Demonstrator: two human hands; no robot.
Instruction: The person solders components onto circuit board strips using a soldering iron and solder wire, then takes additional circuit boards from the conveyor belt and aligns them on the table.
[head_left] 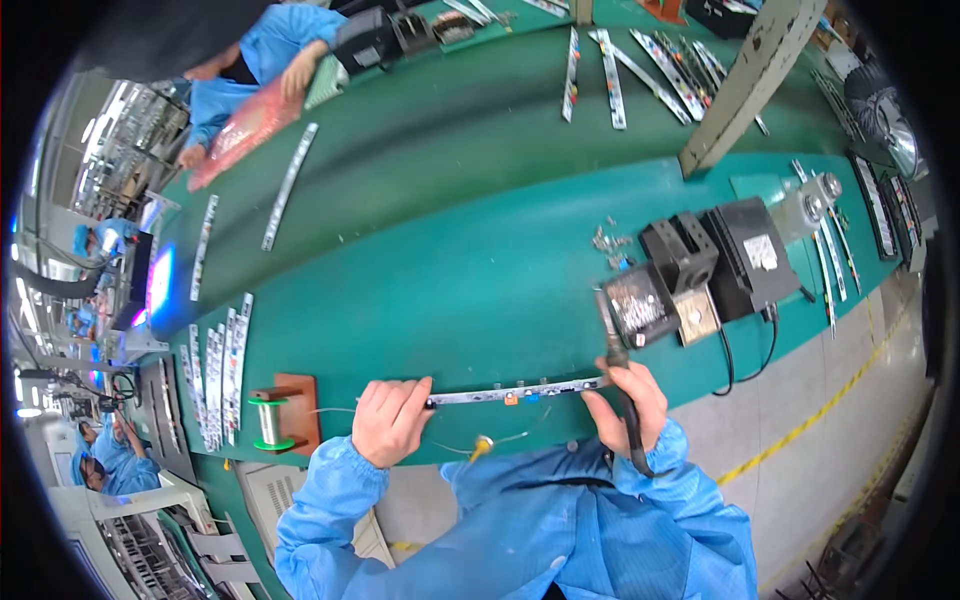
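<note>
A long narrow circuit board strip [470, 396] with small orange and blue parts spans the space between my two hands at the bench's near edge. My left hand [392, 420] is closed on its left end; a thin solder wire [335, 410] runs from the green spool [268, 424] to that hand. My right hand [630, 405] grips the strip's right end and also holds a soldering iron [616, 352], tip pointing away from me, its dark cord hanging over the wrist. A small yellow piece [483, 446] with a thin wire lies by the near edge.
To the right stand a black soldering station [745, 255], an iron holder [678, 250] and a tray of solder bits [640, 305]. More board strips [215, 370] lie at the left. A post [750, 90] rises at the back right. Across the bench, a person handles a pink bag [245, 135].
</note>
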